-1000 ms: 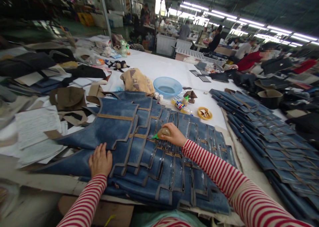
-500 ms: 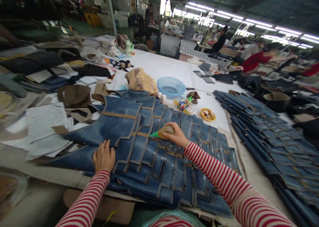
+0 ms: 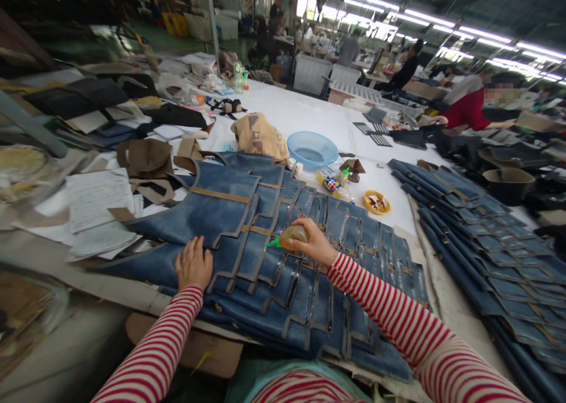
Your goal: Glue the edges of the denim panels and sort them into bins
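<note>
Overlapping blue pieces (image 3: pixel 172 268) with grey edges and brown strips lie in a layered row on the table. My left hand (image 3: pixel 193 264) rests flat on them at the left, fingers apart, holding nothing. In my right hand (image 3: pixel 313 241) is a squeeze bottle (image 3: pixel 293 236) with brownish contents. Its green nozzle points left and down, close to a grey edge near the middle of the row. Shiny wet-looking lines run along the edges of the pieces to the right of the bottle.
Beyond the pieces stand a blue basin (image 3: pixel 312 149), a patterned cloth (image 3: pixel 259 136), a yellow-labelled bottle (image 3: pixel 331 183) and a small yellow dish (image 3: pixel 376 202). Papers (image 3: pixel 99 202) lie left. Another stack of blue pieces (image 3: pixel 481 243) is at right. A person in red (image 3: pixel 466 109) works farther back.
The view has shifted, so most things sit a little farther right. The nozzle has moved toward me along the edge of a piece. My left hand still rests on the pieces.
</note>
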Tool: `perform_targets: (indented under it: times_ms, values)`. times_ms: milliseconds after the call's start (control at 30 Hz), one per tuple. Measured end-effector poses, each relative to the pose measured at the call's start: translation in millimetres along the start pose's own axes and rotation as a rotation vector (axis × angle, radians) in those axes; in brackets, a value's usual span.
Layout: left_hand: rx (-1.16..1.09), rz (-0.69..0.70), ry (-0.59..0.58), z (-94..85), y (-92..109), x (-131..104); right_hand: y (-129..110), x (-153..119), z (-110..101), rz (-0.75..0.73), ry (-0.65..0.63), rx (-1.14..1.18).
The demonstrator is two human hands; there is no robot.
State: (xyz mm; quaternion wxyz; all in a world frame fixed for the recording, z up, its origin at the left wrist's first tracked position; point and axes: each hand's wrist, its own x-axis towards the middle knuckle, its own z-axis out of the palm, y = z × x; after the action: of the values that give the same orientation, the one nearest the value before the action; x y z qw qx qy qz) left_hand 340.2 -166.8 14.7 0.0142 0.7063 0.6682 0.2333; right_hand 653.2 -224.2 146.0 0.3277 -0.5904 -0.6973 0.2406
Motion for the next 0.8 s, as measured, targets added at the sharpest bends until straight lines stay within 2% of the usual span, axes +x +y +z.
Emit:
perform_targets:
  times_ms: [100, 233, 400, 567, 700, 800]
  values:
    - [-0.005, -0.002, -0.005, 0.2, 0, -1, -2, -5, 4, 0.026, -0.006, 0.006]
    - [-0.011, -0.011, -0.008, 0.3, 0, -1, -10, -20, 12, -0.022, -0.102, 0.048]
    - [-0.026, -0.02, -0.016, 0.5, 0, -1, -20, -29, 18, -0.039, -0.087, 0.042]
    - [-0.033, -0.024, -0.019, 0.5, 0, -2, -24, -34, 22, -0.118, -0.154, 0.037]
    - [-0.041, -0.028, -0.022, 0.3, 0, -3, -28, -36, 21, -0.128, -0.137, 0.009]
    - [-0.046, -0.029, -0.023, 0.1, 0, -3, -33, -39, 23, -0.173, -0.172, -0.014]
